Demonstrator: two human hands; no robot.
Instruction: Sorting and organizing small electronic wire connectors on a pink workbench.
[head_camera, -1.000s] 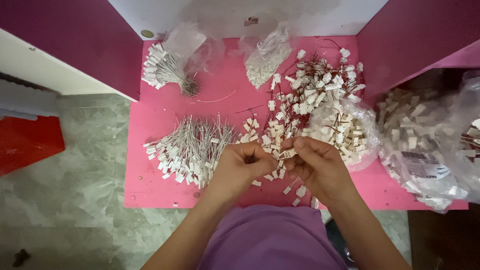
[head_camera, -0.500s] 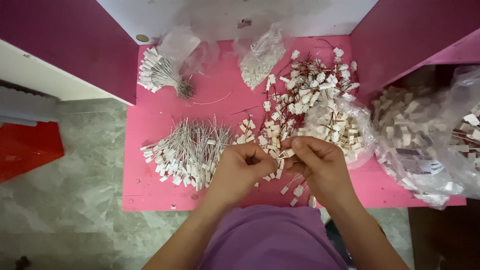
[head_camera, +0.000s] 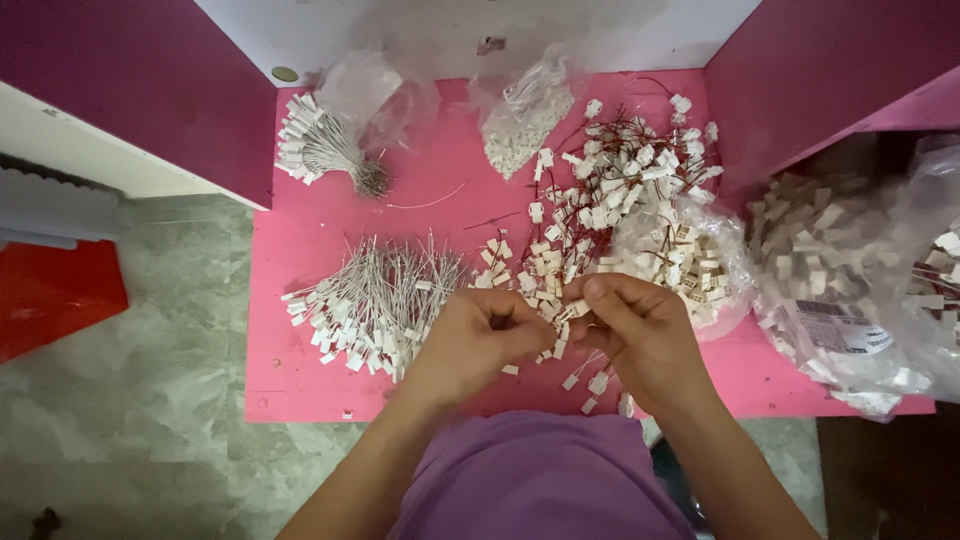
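Over the pink table (head_camera: 300, 380), the left hand (head_camera: 480, 335) and right hand (head_camera: 640, 335) are meeting fingertip to fingertip, both pinching one small white connector (head_camera: 568, 312), bracing it. Loose connectors and a pile of finished leads (head_camera: 375, 300) are lying within easy reach.

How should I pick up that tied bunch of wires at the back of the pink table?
Probably grab the bunch at its tied neck, by the knot, coming from above on the near side. There the wires pinch into one narrow stalk; the white plugs at the far end fan out too wide to hold.
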